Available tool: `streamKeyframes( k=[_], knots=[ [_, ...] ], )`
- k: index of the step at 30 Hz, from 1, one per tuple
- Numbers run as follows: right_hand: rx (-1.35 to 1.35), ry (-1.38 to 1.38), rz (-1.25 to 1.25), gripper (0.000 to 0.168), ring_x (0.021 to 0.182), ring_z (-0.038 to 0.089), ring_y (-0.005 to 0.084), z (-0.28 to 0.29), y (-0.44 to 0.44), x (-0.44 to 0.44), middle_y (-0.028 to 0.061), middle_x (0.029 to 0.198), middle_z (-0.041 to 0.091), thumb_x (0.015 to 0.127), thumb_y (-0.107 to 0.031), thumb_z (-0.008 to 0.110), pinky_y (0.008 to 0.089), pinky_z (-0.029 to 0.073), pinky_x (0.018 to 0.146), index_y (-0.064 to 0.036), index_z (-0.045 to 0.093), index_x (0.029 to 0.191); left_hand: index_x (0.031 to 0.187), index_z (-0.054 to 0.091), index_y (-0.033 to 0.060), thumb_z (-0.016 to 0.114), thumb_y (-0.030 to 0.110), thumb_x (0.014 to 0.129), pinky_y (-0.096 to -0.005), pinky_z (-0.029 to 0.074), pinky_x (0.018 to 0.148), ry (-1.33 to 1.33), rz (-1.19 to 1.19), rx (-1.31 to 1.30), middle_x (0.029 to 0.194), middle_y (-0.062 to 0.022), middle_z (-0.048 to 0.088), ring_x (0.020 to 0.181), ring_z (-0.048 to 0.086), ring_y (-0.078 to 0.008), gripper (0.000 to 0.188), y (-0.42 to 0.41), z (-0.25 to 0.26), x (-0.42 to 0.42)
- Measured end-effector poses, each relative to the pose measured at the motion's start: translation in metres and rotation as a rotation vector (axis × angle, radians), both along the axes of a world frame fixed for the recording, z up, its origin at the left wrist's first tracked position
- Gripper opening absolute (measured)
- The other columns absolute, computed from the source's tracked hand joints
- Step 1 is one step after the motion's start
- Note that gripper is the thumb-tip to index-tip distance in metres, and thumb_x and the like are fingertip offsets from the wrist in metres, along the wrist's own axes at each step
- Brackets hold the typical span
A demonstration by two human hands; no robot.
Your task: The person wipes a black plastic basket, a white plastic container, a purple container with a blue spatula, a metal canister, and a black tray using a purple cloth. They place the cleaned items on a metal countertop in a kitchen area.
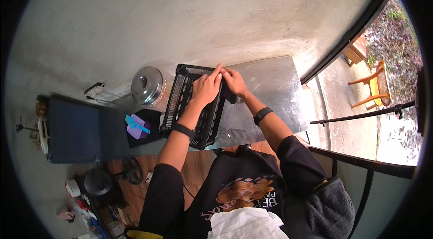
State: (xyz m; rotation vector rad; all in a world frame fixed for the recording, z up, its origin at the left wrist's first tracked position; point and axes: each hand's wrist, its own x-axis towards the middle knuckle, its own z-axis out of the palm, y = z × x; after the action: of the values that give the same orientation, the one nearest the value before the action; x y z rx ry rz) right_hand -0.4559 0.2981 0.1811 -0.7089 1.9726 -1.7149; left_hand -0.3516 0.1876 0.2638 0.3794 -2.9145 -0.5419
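Note:
A black plastic basket with slotted sides lies on a metal-topped table. My left hand is over its far right part, index finger stretched out. Beside it my right hand is at the basket's far right corner, its fingertips close to those of the left. Whether either hand grips the rim or something small cannot be made out. A dark object shows under my right hand, against the basket's side. Nearer me, a small metal grater lies right of the basket.
Left of the basket stand a round metal pot with a lid and a purple container with a blue utensil across it, on a black mat. A dark blue panel is farther left. The wall rises behind the table.

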Motion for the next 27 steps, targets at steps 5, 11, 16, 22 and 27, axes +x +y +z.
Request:
streamKeyframes(
  k=[5, 11, 16, 22, 27],
  knots=[
    [0.031, 0.006, -0.053, 0.047, 0.107, 0.066, 0.0325, 0.001, 0.003, -0.007, 0.0239, 0.109, 0.068, 0.096, -0.039, 0.049, 0.0375, 0.048, 0.091, -0.001, 0.066, 0.117, 0.153, 0.029, 0.0276, 0.053, 0.033, 0.096, -0.0503, 0.052, 0.070, -0.020, 0.025, -0.020, 0.078, -0.0220, 0.067, 0.078, 0.066, -0.0401, 0.062, 0.010, 0.033, 0.004],
    [0.045, 0.028, 0.034, 0.041, 0.085, 0.056, 0.0138, 0.017, 0.032, -0.028, 0.0080, 0.087, 0.065, 0.099, -0.033, 0.052, 0.0293, 0.046, 0.079, 0.004, 0.066, 0.109, 0.090, 0.068, 0.0054, 0.066, 0.022, 0.091, -0.0329, 0.044, 0.053, 0.616, 0.315, 0.305, 0.063, -0.0072, 0.058, 0.055, 0.056, -0.0208, 0.017, 0.012, 0.061, 0.106],
    [0.204, -0.008, 0.233, 0.046, 0.088, 0.053, 0.0119, 0.055, 0.033, -0.022, 0.0029, 0.089, 0.063, 0.099, -0.039, 0.055, 0.0284, 0.044, 0.081, 0.005, 0.065, 0.107, 0.081, 0.053, 0.0009, 0.057, 0.021, 0.099, -0.0252, 0.035, 0.059, 0.810, 0.844, 0.368, 0.068, 0.0023, 0.043, 0.066, 0.041, -0.0071, 0.027, 0.039, 0.016, 0.247],
    [0.085, 0.019, 0.216, 0.039, 0.079, 0.045, 0.0083, 0.041, 0.043, -0.024, -0.0038, 0.082, 0.054, 0.100, -0.036, 0.055, 0.0251, 0.040, 0.071, 0.002, 0.063, 0.098, 0.133, 0.043, 0.0014, 0.035, 0.042, 0.105, -0.0284, 0.044, 0.079, 0.445, 0.800, 0.961, 0.118, -0.0103, 0.053, 0.098, 0.049, -0.0144, 0.049, 0.098, -0.057, 0.275],
    [0.076, 0.061, 0.253, 0.034, 0.077, 0.040, 0.0061, 0.054, 0.072, -0.012, -0.0059, 0.079, 0.048, 0.102, -0.032, 0.053, 0.0225, 0.035, 0.068, 0.000, 0.061, 0.094, 0.135, 0.041, -0.0026, 0.037, 0.049, 0.103, -0.0356, 0.038, 0.100, 0.450, 0.642, 1.023, 0.130, -0.0149, 0.050, 0.115, 0.048, -0.0220, 0.061, 0.100, -0.033, 0.241]
  ],
)
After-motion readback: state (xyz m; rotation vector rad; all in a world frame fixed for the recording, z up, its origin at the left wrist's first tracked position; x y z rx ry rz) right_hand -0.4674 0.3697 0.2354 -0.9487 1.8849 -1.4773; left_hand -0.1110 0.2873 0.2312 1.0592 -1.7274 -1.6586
